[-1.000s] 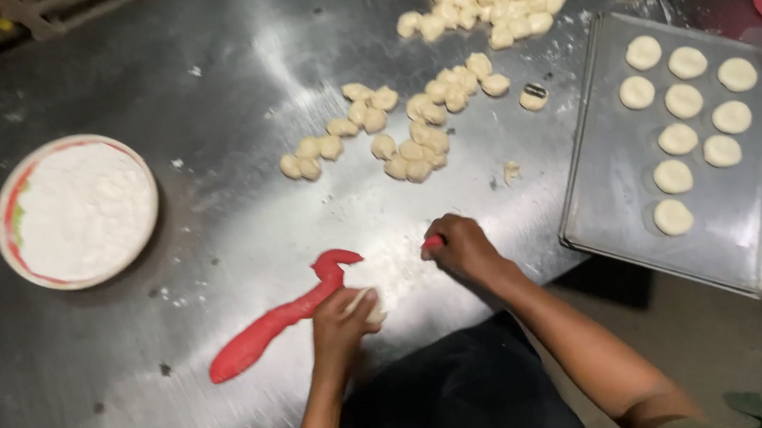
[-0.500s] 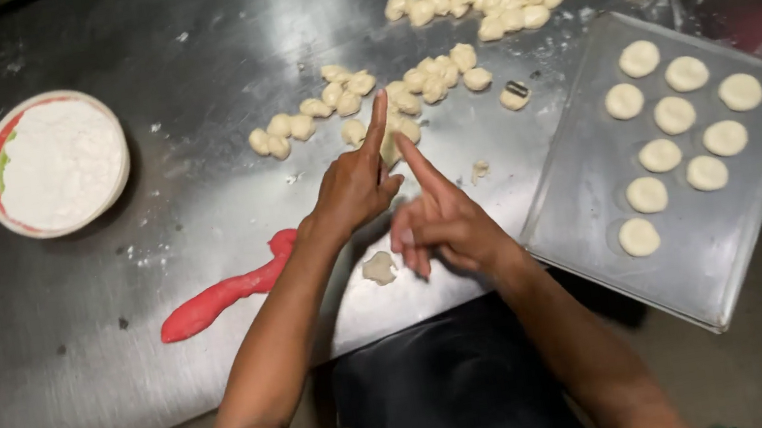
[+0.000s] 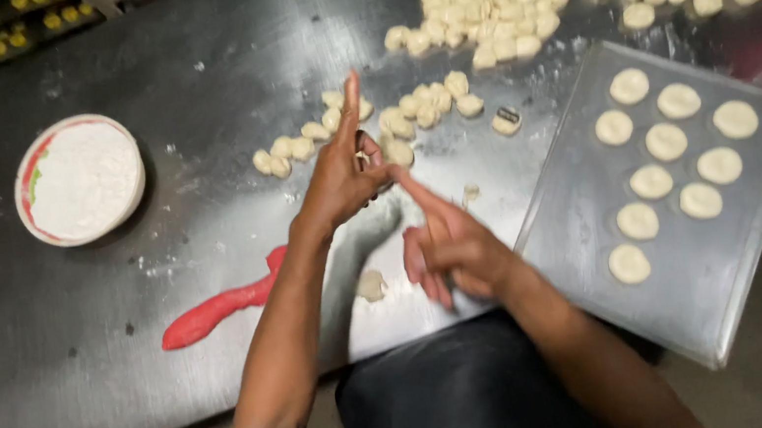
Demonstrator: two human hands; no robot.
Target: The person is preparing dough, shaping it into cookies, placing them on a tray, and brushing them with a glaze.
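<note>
Sideways, red scraper [image 3: 216,310] beside hands [image 3: 391,213]

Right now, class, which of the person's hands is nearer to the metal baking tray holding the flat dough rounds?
The right. The right hand hovers just left of the baking tray, close to its near edge. The left hand is raised farther left, over the table.

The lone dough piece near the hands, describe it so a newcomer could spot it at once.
Start at the steel table and find its near edge, between the person's two forearms. There, right of the red scraper and below the left hand, lies the dough piece. It lies alone, unlike the heaped pieces farther back.
</note>
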